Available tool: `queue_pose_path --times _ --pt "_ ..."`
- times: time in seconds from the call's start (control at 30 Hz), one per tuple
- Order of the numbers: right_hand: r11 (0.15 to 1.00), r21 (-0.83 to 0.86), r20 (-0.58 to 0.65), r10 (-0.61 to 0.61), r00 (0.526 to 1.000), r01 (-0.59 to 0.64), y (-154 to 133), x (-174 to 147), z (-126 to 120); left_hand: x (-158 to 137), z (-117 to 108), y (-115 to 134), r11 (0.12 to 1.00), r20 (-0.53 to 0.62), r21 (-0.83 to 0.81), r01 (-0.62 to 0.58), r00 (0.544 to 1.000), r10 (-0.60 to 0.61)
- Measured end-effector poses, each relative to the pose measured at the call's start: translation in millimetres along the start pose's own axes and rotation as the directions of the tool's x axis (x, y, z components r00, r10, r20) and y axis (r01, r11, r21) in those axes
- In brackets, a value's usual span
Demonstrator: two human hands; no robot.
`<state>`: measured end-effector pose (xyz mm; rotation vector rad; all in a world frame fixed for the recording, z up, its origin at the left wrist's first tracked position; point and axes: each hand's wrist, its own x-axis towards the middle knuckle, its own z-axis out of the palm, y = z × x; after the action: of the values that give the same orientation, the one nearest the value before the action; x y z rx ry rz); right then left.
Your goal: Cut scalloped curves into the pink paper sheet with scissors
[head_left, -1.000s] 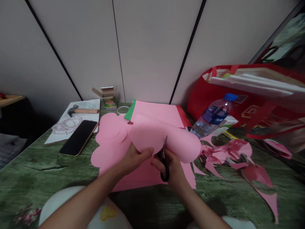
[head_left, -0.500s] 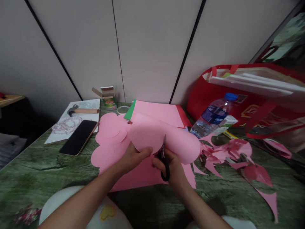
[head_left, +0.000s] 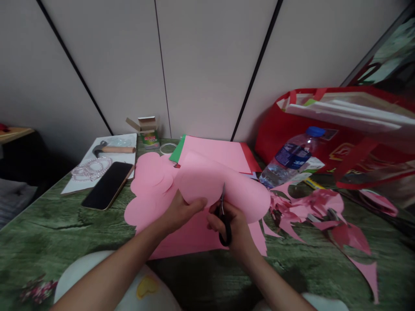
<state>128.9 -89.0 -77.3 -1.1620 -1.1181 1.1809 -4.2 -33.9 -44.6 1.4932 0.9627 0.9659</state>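
Note:
A pink sheet of paper (head_left: 201,177), curled over at its right side, is pinched at its lower left edge by my left hand (head_left: 184,211), thumb on top. My right hand (head_left: 235,224) is closed round the black handles of a pair of scissors (head_left: 226,229). Their blades point up and away, lying at the cut edge of the sheet. Below both hands rests more pink paper (head_left: 184,242). Rounded pink cut-outs (head_left: 147,172) overlap to the left of the held sheet.
Pink scraps (head_left: 317,207) lie at the right, near a water bottle (head_left: 292,155) and a red bag (head_left: 343,138). On the left are a phone (head_left: 108,185), a hammer (head_left: 113,149) and a string of beads (head_left: 92,168). A small open box (head_left: 149,134) stands at the back.
The curled right end of the pink sheet has shifted slightly left. Both hands keep their grip in nearly the same place.

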Motion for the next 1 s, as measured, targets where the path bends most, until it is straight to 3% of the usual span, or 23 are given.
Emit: queue_pose_path --times 0.13,0.37,0.67,1.0 --pt "1.000 0.014 0.007 0.019 1.000 -0.019 -2 -2 4 0 3 2 0.996 -0.005 -0.076 -0.037 0.999 0.037" --pt "1.000 0.002 0.026 0.025 0.999 -0.025 -5 -3 7 -3 7 9 1.000 -0.072 0.009 0.009 0.997 -0.009" --pt "0.997 -0.055 0.017 -0.058 0.998 0.059 -11 0 2 -7 7 11 0.998 -0.027 0.052 0.017 1.000 -0.015" --pt "0.998 -0.051 0.016 -0.042 0.999 0.042 -13 -2 3 -7 6 9 0.999 -0.045 0.034 0.038 0.998 -0.037"
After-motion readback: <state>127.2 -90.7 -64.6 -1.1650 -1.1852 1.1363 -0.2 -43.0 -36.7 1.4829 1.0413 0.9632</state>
